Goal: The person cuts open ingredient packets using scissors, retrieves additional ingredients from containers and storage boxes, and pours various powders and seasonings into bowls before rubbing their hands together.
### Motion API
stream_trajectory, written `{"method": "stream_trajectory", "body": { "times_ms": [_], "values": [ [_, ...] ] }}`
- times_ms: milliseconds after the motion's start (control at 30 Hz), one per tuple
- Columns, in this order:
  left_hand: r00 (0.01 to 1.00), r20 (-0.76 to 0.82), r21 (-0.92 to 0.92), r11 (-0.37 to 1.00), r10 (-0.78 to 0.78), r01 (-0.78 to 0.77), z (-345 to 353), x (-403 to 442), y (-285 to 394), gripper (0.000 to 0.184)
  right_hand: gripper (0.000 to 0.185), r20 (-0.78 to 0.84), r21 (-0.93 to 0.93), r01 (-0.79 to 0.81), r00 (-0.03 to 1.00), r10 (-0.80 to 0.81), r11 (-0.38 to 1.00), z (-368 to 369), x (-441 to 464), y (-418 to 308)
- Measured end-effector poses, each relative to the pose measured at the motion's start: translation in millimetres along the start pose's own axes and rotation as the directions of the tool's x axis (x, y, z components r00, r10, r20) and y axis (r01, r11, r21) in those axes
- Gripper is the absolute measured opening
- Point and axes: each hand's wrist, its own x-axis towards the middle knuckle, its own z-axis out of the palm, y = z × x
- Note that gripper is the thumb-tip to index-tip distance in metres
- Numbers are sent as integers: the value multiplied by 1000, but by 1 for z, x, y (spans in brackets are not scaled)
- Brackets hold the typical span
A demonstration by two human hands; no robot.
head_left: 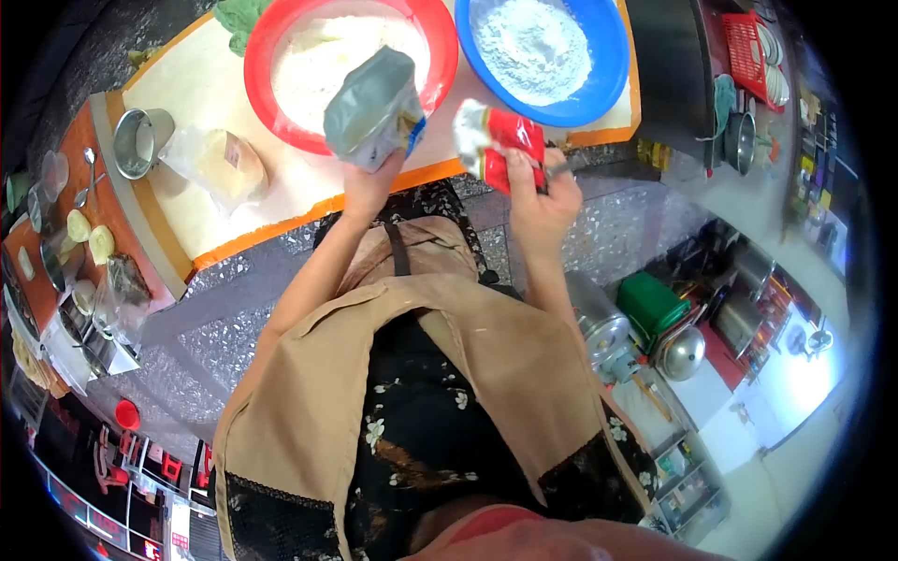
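Observation:
My left hand [372, 182] is closed round a silvery packet [372, 101] with a blue patch, held over the near edge of a red basin [259, 84] of pale flour. In my right hand [545, 192] is a red and white packet [505, 145], gripped between thumb and fingers. A dark, thin object shows at the same hand, too small to make out. Just beyond the red packet is a blue basin [613, 89] with white powder in it. The two packets are apart.
On the table [299, 192] at left lie a clear bag of pale stuff [229, 168] and a metal pot [140, 140]. Green leaves [241, 23] lie behind the red basin. Spoons and bowls crowd the far-left counter. A green bin [647, 304] stands lower right.

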Motion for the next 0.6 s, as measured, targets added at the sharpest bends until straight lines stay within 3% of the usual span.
{"method": "stream_trajectory", "body": {
  "times_ms": [67, 133, 200, 267, 433, 467, 600],
  "values": [
    [1000, -13, 39, 999, -1, 2, -11, 1, 5, 34, 12, -2, -1, -41, 999, 41, 999, 17, 6, 43],
    [983, -14, -118, 977, -183, 180, -22, 1, 4, 37, 15, -10, -8, -96, 995, 96, 995, 35, 9, 86],
    [986, -35, -94, 983, -164, 160, -28, 0, 3, 38, 27, 4, -192, -212, 976, 217, 958, 53, 13, 127],
    [991, -53, -56, 991, -125, 122, -28, -3, 10, 39, 30, -17, -195, -238, 971, 239, 951, 76, 11, 173],
    [985, -79, 85, 984, -151, 157, -32, -15, 9, 39, 30, -29, -193, -290, 957, 290, 937, 115, 11, 208],
    [984, -75, 149, 973, -164, 174, -32, -17, 7, 39, 27, -24, -276, -302, 951, 308, 912, 115, 12, 194],
    [974, -104, 68, 976, -200, 208, -28, -23, 0, 38, 28, 84, -158, -278, 952, 293, 948, 134, 2, 207]
  ]
}}
